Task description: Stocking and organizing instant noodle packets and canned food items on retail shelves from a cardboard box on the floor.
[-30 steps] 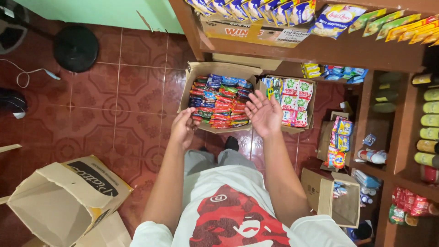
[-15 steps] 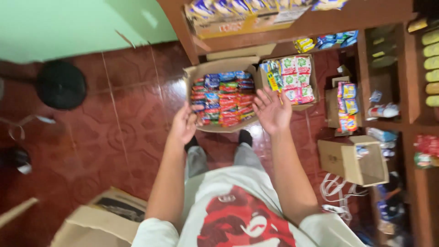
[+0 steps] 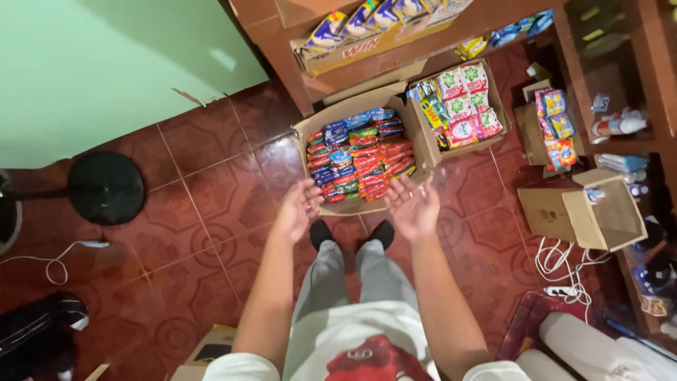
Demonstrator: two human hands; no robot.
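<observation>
I stand on a red tiled floor, looking down at my grey trousers and black shoes. My left hand (image 3: 297,209) and my right hand (image 3: 412,206) are stretched out in front of me, palms turned inward, fingers spread, holding nothing. Both hover just in front of the near edge of an open cardboard box (image 3: 308,130) on the floor, packed with rows of red, blue and green sachet packs (image 3: 360,154). A second open box (image 3: 502,99) of white, green and red detergent packets stands to its right.
A wooden shelf unit (image 3: 282,42) with packets rises behind the boxes, with more shelves at right. An empty open carton (image 3: 610,215) lies at right beside a white cable and power strip (image 3: 560,271). A black fan base (image 3: 106,188) sits left, below a green wall.
My view has swung and pulled back from the boxes. Both hands have dropped lower and drawn together, now short of the sachet box instead of over it.
</observation>
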